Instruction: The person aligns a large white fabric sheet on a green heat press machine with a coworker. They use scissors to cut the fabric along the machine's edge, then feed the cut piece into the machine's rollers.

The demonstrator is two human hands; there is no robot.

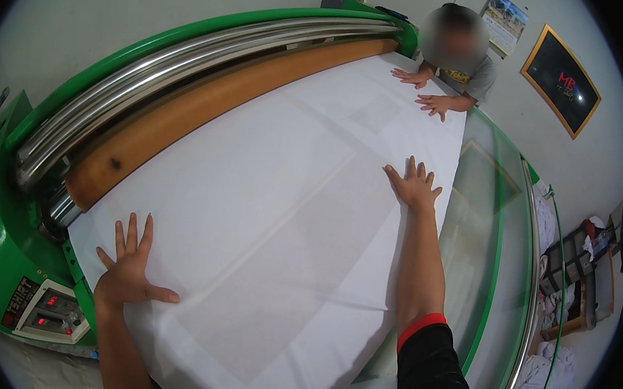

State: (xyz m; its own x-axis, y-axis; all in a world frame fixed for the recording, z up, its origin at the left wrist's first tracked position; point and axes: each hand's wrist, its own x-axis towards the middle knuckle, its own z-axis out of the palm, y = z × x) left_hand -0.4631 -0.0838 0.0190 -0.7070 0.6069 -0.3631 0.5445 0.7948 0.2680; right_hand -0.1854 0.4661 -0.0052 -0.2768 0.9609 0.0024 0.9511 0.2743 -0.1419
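A wide white sheet (268, 184) lies across the bed of a green roller machine, with a greyish rectangular area showing through it. My left hand (130, 268) rests on the sheet's near left part, fingers spread, beside the control panel. Farther off, my right hand (416, 188) presses flat near the sheet's right edge, fingers also spread. Neither hand grips anything. Along the left, the sheet meets a large brown-covered roller (223, 111). Shiny metal bars (190, 61) run above that roller.
Across the far end a co-worker's two hands (433, 94) lie on the sheet. A control panel (53, 313) with red displays sits at the near left. On the right are a glass-like panel (479, 208), a metal rail (525, 321), crates (570, 259) and piled white cloth (549, 381).
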